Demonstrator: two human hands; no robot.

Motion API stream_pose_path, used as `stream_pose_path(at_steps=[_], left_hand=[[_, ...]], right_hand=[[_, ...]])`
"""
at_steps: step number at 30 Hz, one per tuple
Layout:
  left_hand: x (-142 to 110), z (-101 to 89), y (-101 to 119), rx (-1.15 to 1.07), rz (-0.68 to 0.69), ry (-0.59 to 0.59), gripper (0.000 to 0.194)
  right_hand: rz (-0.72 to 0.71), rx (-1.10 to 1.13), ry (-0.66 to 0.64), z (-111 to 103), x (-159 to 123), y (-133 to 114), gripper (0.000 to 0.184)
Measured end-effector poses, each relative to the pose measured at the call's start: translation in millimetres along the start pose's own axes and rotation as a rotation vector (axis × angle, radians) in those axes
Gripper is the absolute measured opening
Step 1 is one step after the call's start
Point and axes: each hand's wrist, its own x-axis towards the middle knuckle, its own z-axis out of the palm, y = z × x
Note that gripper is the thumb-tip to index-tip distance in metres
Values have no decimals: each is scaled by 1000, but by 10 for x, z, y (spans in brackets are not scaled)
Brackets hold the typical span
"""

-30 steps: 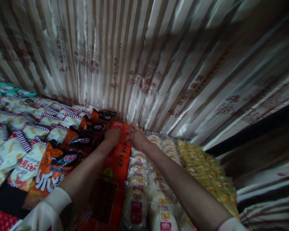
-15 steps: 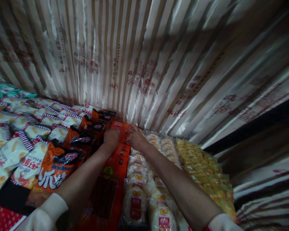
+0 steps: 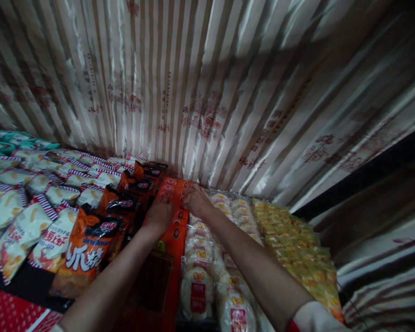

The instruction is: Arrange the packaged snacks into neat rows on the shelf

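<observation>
In the head view, a stack of flat orange-red snack packets [image 3: 171,253], with dark windows and small round pictures near the top, lies between my arms. My left hand [image 3: 161,213] rests on the packets' left side, its fingers stretched flat toward the far end. At the upper right edge, my right hand [image 3: 198,202] bends its fingers round the border of the far orange-red packet; its fingertips are partly hidden. Left of the stack stand orange and black snack bags [image 3: 90,251]. On the right, rows of clear-wrapped round white crackers [image 3: 198,288] touch the stack.
White snack bags with striped edges [image 3: 38,230] fill the left, with green packets [image 3: 17,140] behind them. Yellow-wrapped snacks [image 3: 293,249] lie in rows at the right. A pleated, printed curtain [image 3: 207,92] hangs behind. Red dotted cloth [image 3: 7,309] shows at the front left.
My left hand has slid slightly nearer along the packets, and its fingers have flattened. More of the far orange-red packet shows. My right hand has hardly moved. The view has shifted slightly.
</observation>
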Motion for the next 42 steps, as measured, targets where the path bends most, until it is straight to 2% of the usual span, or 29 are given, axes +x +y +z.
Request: stream_pose_path(at_steps=[6, 15, 27, 42], left_hand=[[75, 60, 14, -25, 4, 23, 33], [97, 46, -19, -14, 29, 29, 32], [99, 62, 14, 5, -41, 68, 33], [90, 121, 6, -23, -67, 92, 30]], right_hand=[[-32, -23, -12, -11, -22, 14, 15], [-39, -21, -10, -1, -13, 15, 14], [-38, -3, 8, 103, 42, 79, 12], [-42, 17, 19, 91, -6, 55, 12]])
